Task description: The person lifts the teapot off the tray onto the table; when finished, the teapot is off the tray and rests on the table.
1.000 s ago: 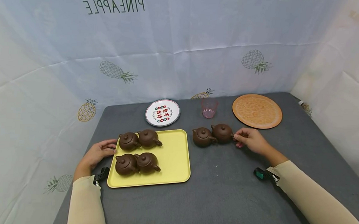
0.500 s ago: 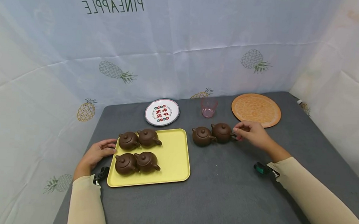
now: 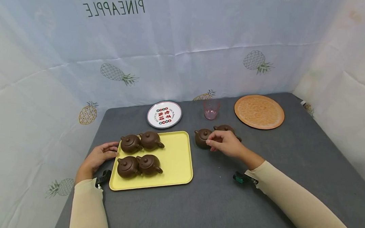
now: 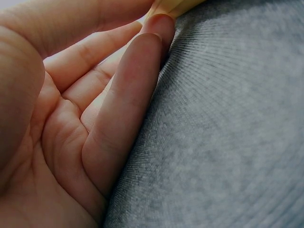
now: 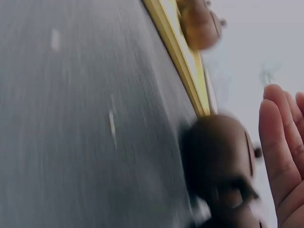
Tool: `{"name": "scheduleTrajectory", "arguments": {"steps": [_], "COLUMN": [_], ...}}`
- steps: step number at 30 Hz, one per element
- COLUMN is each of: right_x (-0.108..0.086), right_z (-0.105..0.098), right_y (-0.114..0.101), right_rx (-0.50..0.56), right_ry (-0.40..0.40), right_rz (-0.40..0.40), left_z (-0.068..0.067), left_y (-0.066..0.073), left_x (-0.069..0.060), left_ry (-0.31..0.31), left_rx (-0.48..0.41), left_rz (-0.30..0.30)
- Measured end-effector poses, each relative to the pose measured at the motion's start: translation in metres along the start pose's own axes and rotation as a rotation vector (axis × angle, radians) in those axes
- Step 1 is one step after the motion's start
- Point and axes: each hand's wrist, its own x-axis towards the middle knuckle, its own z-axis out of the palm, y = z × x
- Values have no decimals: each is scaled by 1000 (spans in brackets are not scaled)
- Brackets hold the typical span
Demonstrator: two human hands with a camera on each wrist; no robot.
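Several brown teapots (image 3: 149, 165) stand on a yellow tray (image 3: 178, 163) in two rows of two. My left hand (image 3: 100, 155) lies at the tray's left edge, its fingertips touching the rim, which peeks in at the top of the left wrist view. To the right of the tray, two more teapots stand on the table side by side: a nearer teapot (image 3: 201, 138) and a farther teapot (image 3: 223, 127). My right hand (image 3: 225, 144) hovers in front of them, hiding the nearer one's handle. In the right wrist view its fingers (image 5: 274, 142) stay apart from the blurred teapot (image 5: 218, 152).
A white plate (image 3: 155, 114) with red lettering lies behind the tray. A pink clear cup (image 3: 211, 113) stands at the back. Farther right is a round orange-brown mat (image 3: 259, 112). A pineapple-print cloth (image 3: 172, 72) hangs behind the grey table (image 3: 209, 210).
My right hand has let go of the farther loose teapot's handle and moved left to the nearer one. The left hand and the tray have stayed put.
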Motion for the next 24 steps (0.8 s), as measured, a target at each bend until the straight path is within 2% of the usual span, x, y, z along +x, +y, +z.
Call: {"name": "scheduleTrajectory", "arguments": {"steps": [4, 9, 13, 20, 24], "right_x": [8, 17, 24, 31, 34], "right_z": [29, 61, 85, 120, 135], "right_y": [-4, -11, -18, -22, -25], "right_rx": [-18, 31, 40, 27, 41], "right_ry": [-51, -137, -192, -267, -286], "right_rz": [-31, -58, -81, -89, -76], "left_z": [-1, 0, 1, 4, 3], "left_y": [-4, -6, -1, 16, 11], "left_x": [1, 2, 1, -5, -3], "left_ry": [-1, 8, 1, -11, -6], "left_rx": [-8, -8, -29, -37, -24], "left_rz": [7, 1, -16, -24, -19]}}
